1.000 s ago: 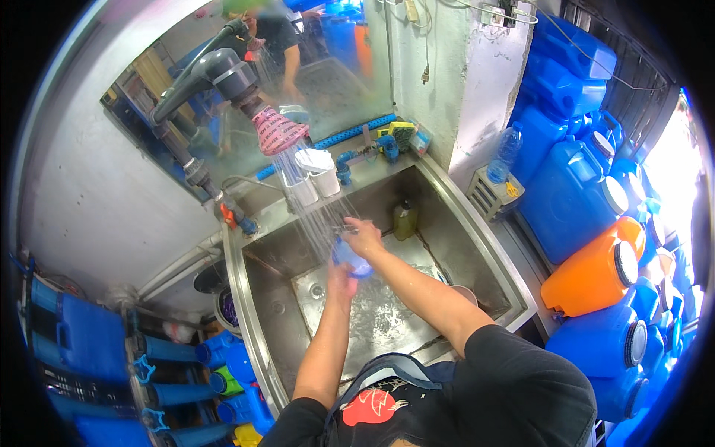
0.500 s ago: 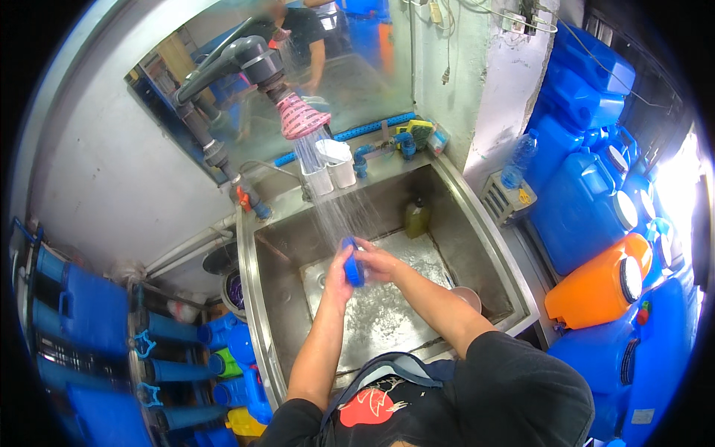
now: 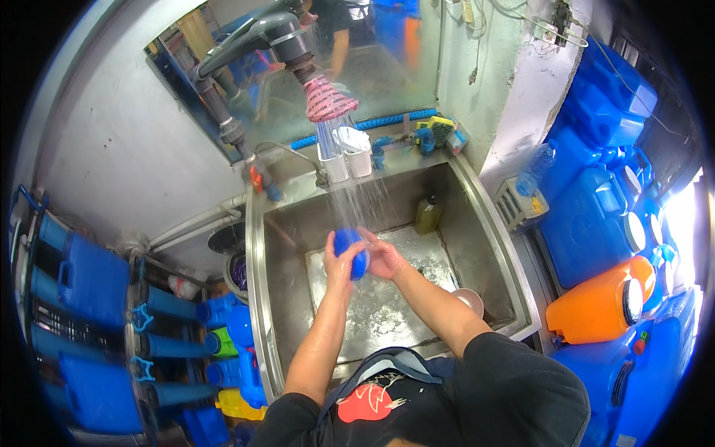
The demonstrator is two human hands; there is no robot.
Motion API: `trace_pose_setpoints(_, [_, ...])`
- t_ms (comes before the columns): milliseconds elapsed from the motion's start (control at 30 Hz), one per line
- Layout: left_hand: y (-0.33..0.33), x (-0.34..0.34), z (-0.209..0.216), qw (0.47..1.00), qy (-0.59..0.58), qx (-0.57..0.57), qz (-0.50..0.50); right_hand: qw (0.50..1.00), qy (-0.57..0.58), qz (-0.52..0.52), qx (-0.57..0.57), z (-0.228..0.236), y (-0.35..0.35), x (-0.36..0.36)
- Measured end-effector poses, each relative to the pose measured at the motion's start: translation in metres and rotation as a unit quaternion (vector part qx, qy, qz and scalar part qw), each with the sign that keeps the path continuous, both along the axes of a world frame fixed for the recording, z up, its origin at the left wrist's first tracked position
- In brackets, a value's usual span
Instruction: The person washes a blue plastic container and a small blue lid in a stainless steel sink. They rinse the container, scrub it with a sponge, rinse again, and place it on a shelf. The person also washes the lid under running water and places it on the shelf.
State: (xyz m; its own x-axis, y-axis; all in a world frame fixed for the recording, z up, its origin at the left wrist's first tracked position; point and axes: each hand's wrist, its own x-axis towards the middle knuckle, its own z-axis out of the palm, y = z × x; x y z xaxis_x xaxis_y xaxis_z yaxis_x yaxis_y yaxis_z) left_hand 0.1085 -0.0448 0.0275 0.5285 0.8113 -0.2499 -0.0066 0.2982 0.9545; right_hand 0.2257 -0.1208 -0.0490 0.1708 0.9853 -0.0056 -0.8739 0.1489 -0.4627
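Note:
Over the metal sink (image 3: pixel 257 313), my left hand (image 3: pixel 340 270) is closed round a round blue lid (image 3: pixel 351 257), its thumb across the face. My right hand (image 3: pixel 386 261) is beside the lid with its fingers apart and palm turned toward it; whether the fingertips touch the lid I cannot tell. Water pours over the lid and both hands from a grey pipe spout wrapped in pink printed material (image 3: pixel 330 102).
Two white containers (image 3: pixel 356 158) stand on the sink's back ledge. A dark green bottle (image 3: pixel 427 214) is in the sink's far corner, a pale bowl (image 3: pixel 468 300) at its right side. Large blue jugs (image 3: pixel 588 216) and an orange jug (image 3: pixel 592 305) crowd the right.
The lid has turned from edge-on to show more of its face. My right hand has opened out beside it. The view has shifted slightly.

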Motion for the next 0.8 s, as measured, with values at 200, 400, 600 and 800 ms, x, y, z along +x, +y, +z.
trace_pose_setpoints(200, [0.027,-0.021,-0.018,0.981,-0.153,-0.103,0.063,0.988,0.127,-0.046,-0.080,0.001,0.018,0.002])
trace_pose_setpoints(400, [0.015,-0.032,-0.040,0.909,-0.216,-0.350,-0.067,0.931,-0.260,-0.160,-0.200,0.058,0.032,0.005])
trace_pose_setpoints(600, [0.019,0.026,-0.074,0.897,-0.225,-0.379,-0.033,0.667,-0.679,-0.304,-0.030,0.118,0.029,0.011])
trace_pose_setpoints(800, [0.033,0.035,-0.039,0.959,-0.210,-0.193,-0.003,0.869,-0.414,-0.223,-0.155,0.109,0.032,0.032])
